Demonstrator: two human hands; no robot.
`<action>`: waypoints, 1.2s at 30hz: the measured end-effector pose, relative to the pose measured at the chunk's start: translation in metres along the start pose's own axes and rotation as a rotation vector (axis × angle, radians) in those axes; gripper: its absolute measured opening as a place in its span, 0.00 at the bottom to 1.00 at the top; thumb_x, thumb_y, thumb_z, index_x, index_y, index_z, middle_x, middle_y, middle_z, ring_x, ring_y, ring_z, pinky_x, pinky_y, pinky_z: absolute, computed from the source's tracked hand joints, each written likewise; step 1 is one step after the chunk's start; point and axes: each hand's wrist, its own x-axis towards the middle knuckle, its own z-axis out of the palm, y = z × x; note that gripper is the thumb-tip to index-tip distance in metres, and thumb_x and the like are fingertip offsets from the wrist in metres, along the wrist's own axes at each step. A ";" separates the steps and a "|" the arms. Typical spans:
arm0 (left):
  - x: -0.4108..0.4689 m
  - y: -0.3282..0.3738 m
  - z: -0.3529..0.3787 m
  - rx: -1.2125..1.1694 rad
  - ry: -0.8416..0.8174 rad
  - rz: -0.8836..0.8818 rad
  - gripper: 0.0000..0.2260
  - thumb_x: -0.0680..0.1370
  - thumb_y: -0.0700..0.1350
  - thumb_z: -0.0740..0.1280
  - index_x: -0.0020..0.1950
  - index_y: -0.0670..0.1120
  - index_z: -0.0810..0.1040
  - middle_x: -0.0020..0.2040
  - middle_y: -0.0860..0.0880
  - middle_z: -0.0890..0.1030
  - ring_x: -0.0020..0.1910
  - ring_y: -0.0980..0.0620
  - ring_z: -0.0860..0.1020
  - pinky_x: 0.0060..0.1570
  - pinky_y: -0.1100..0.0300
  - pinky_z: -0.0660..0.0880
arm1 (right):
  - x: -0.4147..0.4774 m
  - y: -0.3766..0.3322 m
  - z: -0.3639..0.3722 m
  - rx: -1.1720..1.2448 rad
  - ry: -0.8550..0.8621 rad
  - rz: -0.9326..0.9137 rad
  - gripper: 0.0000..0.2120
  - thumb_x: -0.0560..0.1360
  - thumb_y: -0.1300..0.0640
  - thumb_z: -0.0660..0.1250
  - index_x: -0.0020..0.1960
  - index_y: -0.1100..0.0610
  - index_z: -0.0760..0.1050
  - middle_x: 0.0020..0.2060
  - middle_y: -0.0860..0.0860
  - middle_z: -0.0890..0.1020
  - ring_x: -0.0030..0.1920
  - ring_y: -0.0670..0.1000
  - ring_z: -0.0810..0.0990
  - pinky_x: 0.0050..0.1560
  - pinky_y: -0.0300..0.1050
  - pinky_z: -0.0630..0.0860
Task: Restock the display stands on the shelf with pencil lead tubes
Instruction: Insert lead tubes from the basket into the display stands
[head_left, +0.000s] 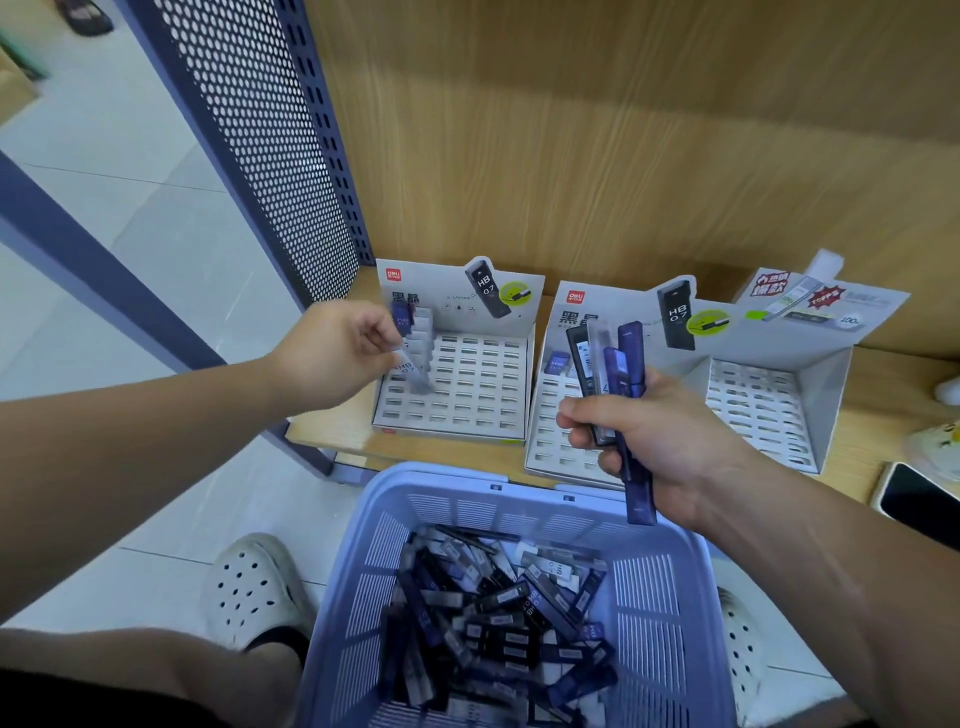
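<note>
Because each pencil lead tube (413, 371) is a slim, rigid plastic case with smooth flat faces, it probably weighs almost nothing and could twist or slip if pinched at 1 end. A hold across the narrow sides near the upper half looks best, leaving the bottom end free to enter a slot. The left hand (337, 353) pinches 1 clear, blurred tube marked HB 0.7 between thumb and fingers. It is tilted over the left column of the left white cardboard display stand (467, 384), where a row of seated tubes (422, 332) stands. The right hand (660, 441) has its fingers curled round a fanned bundle of dark and purple tubes (621, 369), held above the middle display stand (543, 441), in which 1 purple tube (558, 362) sits. A 3rd stand (753, 405) on the wooden shelf (883, 400) shows only bare slots. Many more loose tubes (504, 618) lie jumbled in the lavender plastic basket (670, 587) below.
</note>
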 end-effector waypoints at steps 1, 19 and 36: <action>0.001 -0.003 0.002 0.060 0.005 0.045 0.08 0.72 0.38 0.76 0.40 0.49 0.80 0.37 0.55 0.82 0.36 0.61 0.79 0.37 0.72 0.74 | 0.000 0.000 0.001 -0.003 -0.001 0.000 0.13 0.73 0.67 0.74 0.53 0.59 0.75 0.39 0.58 0.85 0.31 0.48 0.80 0.23 0.37 0.69; 0.011 -0.017 0.017 0.498 0.009 0.432 0.02 0.74 0.40 0.74 0.44 0.45 0.87 0.38 0.49 0.82 0.37 0.46 0.80 0.37 0.56 0.77 | -0.004 0.000 0.004 -0.039 -0.092 -0.003 0.13 0.72 0.66 0.74 0.54 0.60 0.75 0.38 0.56 0.83 0.33 0.49 0.79 0.24 0.37 0.68; -0.025 0.124 0.037 -0.772 -0.294 -0.181 0.01 0.78 0.35 0.69 0.47 0.40 0.79 0.33 0.46 0.81 0.30 0.49 0.78 0.31 0.58 0.76 | -0.016 -0.010 0.007 -0.100 -0.276 0.071 0.12 0.74 0.69 0.69 0.56 0.61 0.78 0.40 0.58 0.85 0.34 0.51 0.83 0.22 0.35 0.65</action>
